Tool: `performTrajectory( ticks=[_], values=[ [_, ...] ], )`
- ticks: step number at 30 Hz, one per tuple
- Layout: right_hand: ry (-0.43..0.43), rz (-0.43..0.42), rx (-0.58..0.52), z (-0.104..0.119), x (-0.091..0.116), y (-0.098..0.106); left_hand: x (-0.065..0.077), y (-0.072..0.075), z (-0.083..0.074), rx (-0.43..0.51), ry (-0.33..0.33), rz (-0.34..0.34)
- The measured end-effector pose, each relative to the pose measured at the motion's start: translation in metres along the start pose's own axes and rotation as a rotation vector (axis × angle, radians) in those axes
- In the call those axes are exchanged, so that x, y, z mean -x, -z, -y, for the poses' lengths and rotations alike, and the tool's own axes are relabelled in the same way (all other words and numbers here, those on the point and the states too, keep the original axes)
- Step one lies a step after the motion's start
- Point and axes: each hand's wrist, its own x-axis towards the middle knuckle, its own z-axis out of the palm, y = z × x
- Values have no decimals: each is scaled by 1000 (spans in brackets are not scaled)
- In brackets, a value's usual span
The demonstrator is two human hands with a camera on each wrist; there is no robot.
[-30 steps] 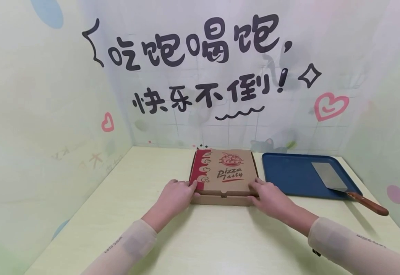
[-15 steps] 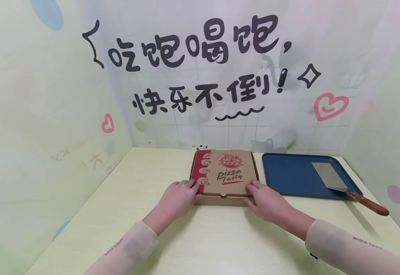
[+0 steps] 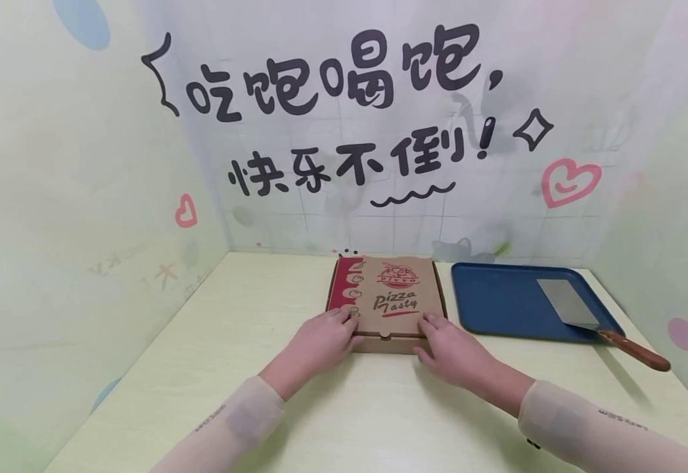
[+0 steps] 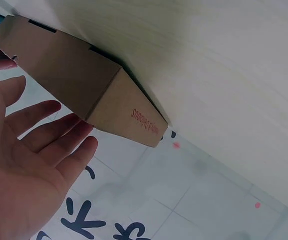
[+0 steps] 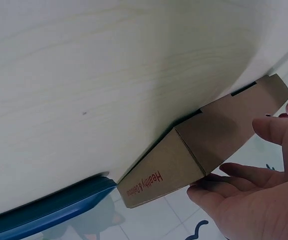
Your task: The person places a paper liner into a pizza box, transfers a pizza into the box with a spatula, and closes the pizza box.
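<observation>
A brown cardboard pizza box (image 3: pixel 401 299) with a red strip lies on the table in the head view, its lid down flush with the front wall. The fingers of my left hand (image 3: pixel 322 338) rest on the lid's front left part, the thumb at the front wall. On the front right part lie the fingers of my right hand (image 3: pixel 456 345), with that thumb in front of the box. In the left wrist view the left hand (image 4: pixel 31 150) has loosely extended fingers at the box's edge. The right hand (image 5: pixel 263 195) looks alike in the right wrist view.
Right of the box lies a blue tray (image 3: pixel 497 309). A spatula (image 3: pixel 571 303) rests across it, its wooden handle sticking out over the tray's front right corner. Printed walls (image 3: pixel 320 223) stand behind the pale table (image 3: pixel 249 295) and at both sides.
The lid's front edge has come down, and the gap above the front wall has gone. Both hands have moved inward along the front edge, towards each other. Tray and spatula have stayed put.
</observation>
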Motion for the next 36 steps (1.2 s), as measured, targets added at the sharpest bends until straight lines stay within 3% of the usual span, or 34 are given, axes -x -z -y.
performTrajectory(
  ticks=[11,22,28,36],
  values=[
    [34,-3,22,-2,2,-3,-2,-4,-5,-9,17,28],
    [52,-18,29,-5,3,-6,-9,-6,-6,-33,41,-2],
    [114,-97,120,-8,-1,-5,-12,-4,-8,-46,57,9],
    [155,-146,193,-12,-8,-2,-13,-7,-10,-70,73,-35]
  ],
)
